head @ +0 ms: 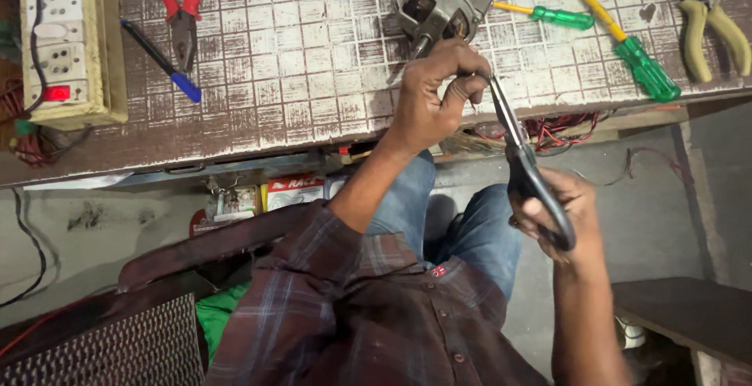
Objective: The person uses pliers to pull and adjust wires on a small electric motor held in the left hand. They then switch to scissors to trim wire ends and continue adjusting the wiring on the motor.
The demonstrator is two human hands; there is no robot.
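Plaid shirt sleeves fill the bottom of the view, with blue jeans showing between the forearms. Both hands are raised in front of the person's lap, close to each other but not touching. Right hand is clamped on the black handles of a pair of scissors, whose blades run up and to the left toward the other hand. Left hand is curled shut at the desk's front edge, fingers pinched together right where the scissor tips meet them; whatever is pinched there is too small to make out. Just beyond the left hand, touching or nearly so, a small grey electric motor lies tilted on the desk, a worn top with a white grid pattern.

Further back on the desk, two green-handled screwdrivers lie crossed to the right of the motor, and yellow-handled pliers sit at the far right. Red-handled pliers and a blue-tipped pen-like tool lie to the left, beside a cream switchboard box with a red light. Tangled red wires hang under the desk edge.
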